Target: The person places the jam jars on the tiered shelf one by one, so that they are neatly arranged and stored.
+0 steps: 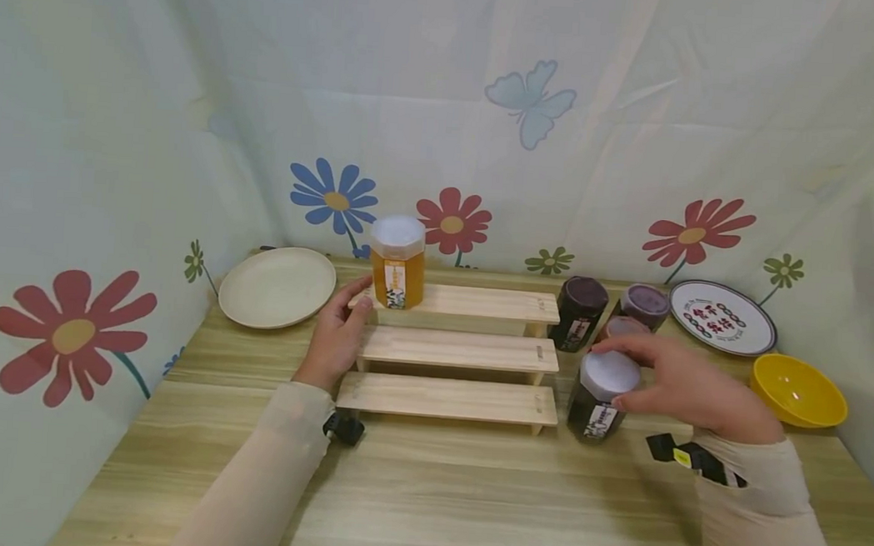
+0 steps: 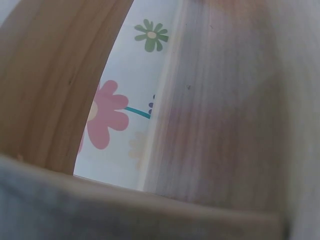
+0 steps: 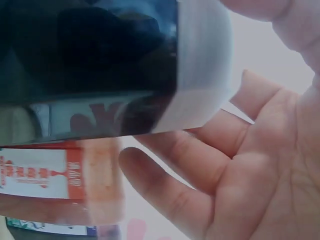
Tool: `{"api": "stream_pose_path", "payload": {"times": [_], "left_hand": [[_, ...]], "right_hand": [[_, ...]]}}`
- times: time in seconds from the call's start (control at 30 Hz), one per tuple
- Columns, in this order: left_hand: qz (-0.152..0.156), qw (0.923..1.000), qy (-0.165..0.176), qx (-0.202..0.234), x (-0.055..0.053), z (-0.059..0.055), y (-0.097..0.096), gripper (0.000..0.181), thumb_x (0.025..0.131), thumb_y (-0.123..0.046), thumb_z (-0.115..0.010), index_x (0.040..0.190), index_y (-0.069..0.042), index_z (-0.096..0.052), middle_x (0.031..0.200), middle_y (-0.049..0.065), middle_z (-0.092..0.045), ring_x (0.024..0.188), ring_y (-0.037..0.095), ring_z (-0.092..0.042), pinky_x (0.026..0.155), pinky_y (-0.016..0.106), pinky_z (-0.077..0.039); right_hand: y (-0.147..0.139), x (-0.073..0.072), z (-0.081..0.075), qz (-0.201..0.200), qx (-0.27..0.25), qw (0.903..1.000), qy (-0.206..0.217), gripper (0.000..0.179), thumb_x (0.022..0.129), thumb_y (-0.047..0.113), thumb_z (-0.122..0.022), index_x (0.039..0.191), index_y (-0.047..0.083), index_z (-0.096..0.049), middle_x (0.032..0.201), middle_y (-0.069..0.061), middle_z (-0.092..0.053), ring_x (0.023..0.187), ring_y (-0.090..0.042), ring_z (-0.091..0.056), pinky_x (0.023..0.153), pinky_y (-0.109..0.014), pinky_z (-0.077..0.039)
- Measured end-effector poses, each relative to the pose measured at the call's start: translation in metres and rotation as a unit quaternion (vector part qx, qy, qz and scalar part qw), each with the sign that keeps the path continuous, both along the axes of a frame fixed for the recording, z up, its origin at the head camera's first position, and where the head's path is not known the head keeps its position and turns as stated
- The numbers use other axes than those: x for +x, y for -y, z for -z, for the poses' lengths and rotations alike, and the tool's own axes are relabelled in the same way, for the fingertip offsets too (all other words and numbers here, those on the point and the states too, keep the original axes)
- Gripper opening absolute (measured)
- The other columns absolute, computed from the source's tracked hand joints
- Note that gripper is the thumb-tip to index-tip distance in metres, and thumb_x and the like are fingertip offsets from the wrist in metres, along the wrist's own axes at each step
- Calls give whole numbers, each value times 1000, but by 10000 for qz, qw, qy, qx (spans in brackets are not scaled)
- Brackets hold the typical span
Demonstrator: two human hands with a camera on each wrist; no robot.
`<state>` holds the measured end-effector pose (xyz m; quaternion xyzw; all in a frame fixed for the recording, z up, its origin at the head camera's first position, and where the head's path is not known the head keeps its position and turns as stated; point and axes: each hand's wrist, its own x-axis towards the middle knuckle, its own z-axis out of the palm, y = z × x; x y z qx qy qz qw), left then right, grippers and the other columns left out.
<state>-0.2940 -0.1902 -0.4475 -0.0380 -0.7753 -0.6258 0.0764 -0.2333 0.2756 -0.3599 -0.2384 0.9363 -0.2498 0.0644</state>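
Note:
A three-tier wooden display stand (image 1: 462,350) stands mid-table. My left hand (image 1: 336,334) grips the left end of its top tier, thumb in front. Just right of those fingers, an amber honey jar (image 1: 404,279) with a white lid sits upright on that tier. In the left wrist view, wooden boards (image 2: 225,110) fill most of the picture, and the fingers cannot be made out. To the right of the stand, my right hand (image 1: 678,380) holds a dark jar (image 1: 586,407) by its white lid, thumb and fingers on opposite sides. Whether its base touches the table is unclear.
Behind the right hand are a dark-lidded jar (image 1: 575,315), a purple-lidded jar (image 1: 644,304) and a reddish-lidded jar (image 1: 624,326), partly hidden. A patterned plate (image 1: 756,330) and yellow bowl (image 1: 798,395) lie far right. A cream plate (image 1: 277,288) sits back left, near the curtain.

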Motion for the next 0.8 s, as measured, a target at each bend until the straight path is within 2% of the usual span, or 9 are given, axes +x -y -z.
{"api": "stream_pose_path", "payload": {"times": [0.13, 0.23, 0.33, 0.43, 0.5, 0.57, 0.7, 0.8], "left_hand": [[1, 10000, 40, -53, 13, -17, -5, 48, 114, -20, -46, 161, -10, -45, 147, 20, -56, 111, 31, -57, 84, 25, -47], [6, 10000, 23, -15, 13, -17, -5, 48, 114, -20, -46, 161, -10, -45, 146, 21, -56, 115, 41, -56, 83, 25, -47], [27, 10000, 4, 31, 13, -17, -4, 48, 114, -20, -46, 161, -8, -44, 147, 22, -56, 118, 45, -55, 83, 24, -46], [38, 10000, 10, 71, 13, -17, -4, 48, 114, -20, -47, 161, -8, -44, 148, 22, -55, 120, 47, -55, 83, 24, -46], [36, 10000, 26, 87, 12, -17, -4, 48, 114, -20, -47, 161, -8, -44, 150, 21, -54, 121, 48, -55, 83, 24, -46], [29, 9999, 52, 89, 12, -17, -4, 48, 114, -20, -47, 161, -8, -44, 149, 21, -54, 121, 48, -55, 83, 24, -46], [9, 10000, 68, 67, 11, -16, -4, 48, 114, -21, -47, 161, -9, -44, 150, 20, -54, 121, 47, -56, 84, 25, -46], [-8, 10000, 61, 51, 11, -15, -4, 48, 114, -21, -47, 161, -9, -44, 154, 18, -52, 121, 46, -56, 85, 25, -45]], "right_hand": [[-3, 7, -8, 355, -175, 9988, -277, 63, 79, 19, -93, 137, 20, -68, 140, -14, -66, 107, -28, -64, 84, -34, -55], [-3, 12, -13, 504, -500, 9961, -516, 61, 80, 15, -92, 136, 20, -68, 139, -13, -66, 111, -34, -64, 87, -29, -54], [-1, 16, -13, 604, -968, 9908, -732, 60, 81, 11, -91, 136, 18, -69, 139, -14, -64, 113, -34, -62, 88, -17, -51], [5, 17, -10, 740, -1580, 9798, -981, 59, 81, 4, -89, 136, 15, -69, 140, -14, -63, 113, -29, -60, 90, -9, -47], [12, 16, -7, 849, -2129, 9670, -1117, 59, 82, -2, -86, 137, 11, -69, 142, -11, -62, 114, -24, -58, 93, -8, -46], [20, 14, -3, 928, -2704, 9494, -1300, 59, 83, -8, -83, 137, 6, -68, 141, -5, -62, 114, -20, -58, 95, -9, -47], [38, 9, 6, 996, -3830, 9058, -1516, 57, 83, -17, -77, 137, -2, -66, 136, 2, -63, 113, -18, -59, 95, -14, -51], [49, 5, 13, 947, -4535, 8715, -1609, 56, 81, -20, -75, 135, -6, -66, 133, -1, -64, 112, -19, -60, 93, -16, -52]]}}
